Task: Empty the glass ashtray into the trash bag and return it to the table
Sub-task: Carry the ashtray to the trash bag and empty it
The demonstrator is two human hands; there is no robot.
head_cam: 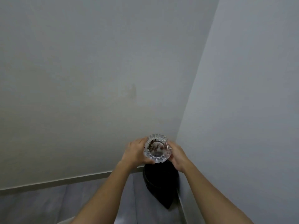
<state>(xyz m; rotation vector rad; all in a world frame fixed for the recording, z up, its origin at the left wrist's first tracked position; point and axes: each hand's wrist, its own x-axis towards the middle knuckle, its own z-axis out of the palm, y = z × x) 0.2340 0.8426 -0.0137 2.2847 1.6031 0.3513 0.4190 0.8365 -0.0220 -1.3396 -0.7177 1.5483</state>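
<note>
The clear glass ashtray (157,148) with a scalloped rim is held up in front of a wall corner, and dark ash specks cling to its inside. My left hand (135,153) grips its left side and my right hand (177,156) grips its right side. Directly below the ashtray stands the black trash bag (160,183), tucked into the corner on the floor. The ashtray and my hands hide the bag's top. The table is out of view.
Pale walls meet in a corner (186,120) just behind the ashtray. A light skirting board (64,180) runs along the left wall above the grey floor (48,202).
</note>
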